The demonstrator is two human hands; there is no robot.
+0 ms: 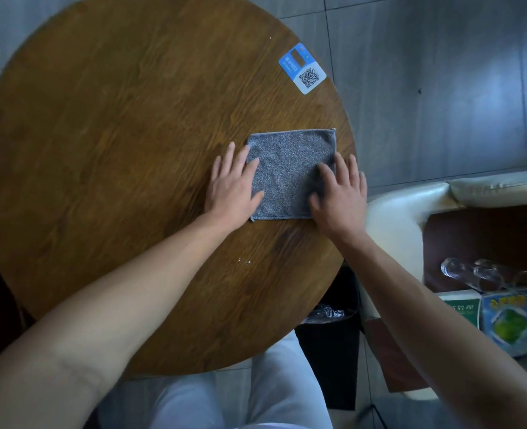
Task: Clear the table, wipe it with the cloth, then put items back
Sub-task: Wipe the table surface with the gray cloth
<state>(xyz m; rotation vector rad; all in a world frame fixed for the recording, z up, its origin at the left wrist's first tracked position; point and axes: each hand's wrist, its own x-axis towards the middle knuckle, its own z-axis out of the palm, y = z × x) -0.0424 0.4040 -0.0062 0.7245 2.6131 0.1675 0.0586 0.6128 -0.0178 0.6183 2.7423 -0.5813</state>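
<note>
Grey woven square cloth [291,173] lies flat at about 3 o'clock on the round brown wooden worktop [116,150], squarely between both hands. Left hand [232,182] presses its 9 o'clock edge and right hand [338,193] its 3 o'clock edge, fingers straight, gripping nothing. Blue-white QR sticker [302,68] sits at 1 o'clock; white-armed seat [410,209] beside holds clear glasses [472,272] and boxes [508,320]; grey tiled floor [441,72] around.

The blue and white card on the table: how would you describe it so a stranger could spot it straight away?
Start at the round wooden table and follow its far right rim. There, beyond the grey cloth under both hands, lies a small blue and white card, flat and apart from the cloth. It alone is brightly coloured and carries a black square code.
</note>
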